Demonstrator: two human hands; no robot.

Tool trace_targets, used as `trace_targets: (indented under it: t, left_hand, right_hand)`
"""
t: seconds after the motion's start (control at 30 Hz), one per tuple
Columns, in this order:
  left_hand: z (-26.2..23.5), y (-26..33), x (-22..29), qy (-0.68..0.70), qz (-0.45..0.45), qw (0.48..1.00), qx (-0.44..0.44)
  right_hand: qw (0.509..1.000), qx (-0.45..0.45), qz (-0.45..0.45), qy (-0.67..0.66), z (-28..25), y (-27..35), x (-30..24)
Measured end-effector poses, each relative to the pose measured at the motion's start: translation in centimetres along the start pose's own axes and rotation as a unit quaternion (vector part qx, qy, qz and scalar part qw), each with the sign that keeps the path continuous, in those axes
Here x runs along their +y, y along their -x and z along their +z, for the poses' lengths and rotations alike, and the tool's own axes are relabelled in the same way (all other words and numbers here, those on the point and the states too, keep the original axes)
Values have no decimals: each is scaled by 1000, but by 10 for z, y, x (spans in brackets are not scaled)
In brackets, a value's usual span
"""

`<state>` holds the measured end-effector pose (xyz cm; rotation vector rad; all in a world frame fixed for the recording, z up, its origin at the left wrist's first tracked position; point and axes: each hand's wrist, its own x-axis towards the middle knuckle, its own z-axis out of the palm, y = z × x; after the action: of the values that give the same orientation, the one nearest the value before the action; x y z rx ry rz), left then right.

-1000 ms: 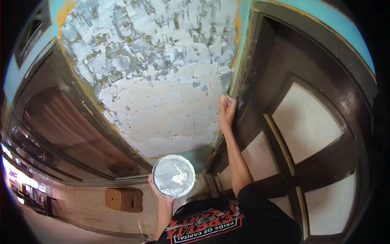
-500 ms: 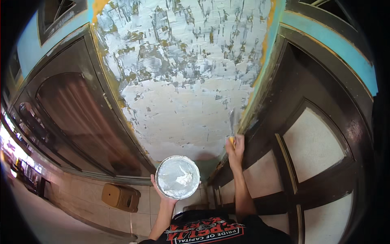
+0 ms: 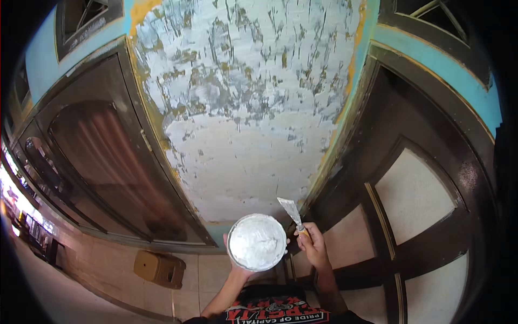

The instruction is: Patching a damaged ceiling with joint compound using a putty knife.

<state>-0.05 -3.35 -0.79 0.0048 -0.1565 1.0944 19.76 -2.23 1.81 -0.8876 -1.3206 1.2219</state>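
My left hand (image 3: 237, 270) grips a round tub (image 3: 257, 242) from its left side and below. White paste coats the tub's inside, with a small lump right of its middle. To the right of the tub, my right hand (image 3: 314, 244) is closed round the yellowish handle of a putty knife (image 3: 290, 209). Its flat, white-smeared blade points up and to the left, apart from both tub and wall. Ahead stands a wall (image 3: 243, 156) patched with white filler; grey and brownish streaks show through its upper part, while the lower part is more evenly covered.
A dark wooden door (image 3: 97, 146) with a curtained pane stands on the left. Close on my right is another dark door (image 3: 388, 216) with pale panels. A brown plastic stool (image 3: 159, 268) sits on the tiled floor (image 3: 213, 278) at the lower left.
My right hand has drawn the putty knife away from the wall's lower right edge, down toward the tub. The tub in my left hand has shifted right and slightly lower.
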Motion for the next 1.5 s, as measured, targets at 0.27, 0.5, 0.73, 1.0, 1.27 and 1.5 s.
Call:
trace_targets:
  t: [0.27, 0.5, 0.73, 1.0, 1.27, 1.5]
  left_hand:
    - [2, -10, 11, -53, 14, 998, -4]
    - [-32, 5, 16, -73, 142, 974, 162]
    - [-24, 10, 5, -94, 81, 992, 36]
    - [-11, 6, 1, -106, 71, 992, -19]
    - [1, 27, 4, -127, 194, 972, 36]
    - [7, 26, 4, -126, 212, 969, 34]
  right_hand:
    - [981, -36, 74, 178, -8, -7, -53]
    - [966, -110, 112, 207, -15, -2, -77]
    - [997, -14, -9, 74, -14, -44, -74]
    - [938, 111, -289, 156, 30, -195, -121]
    - [951, 40, -274, 140, 54, -289, -157]
    - [925, 75, -306, 210, 59, -327, -171]
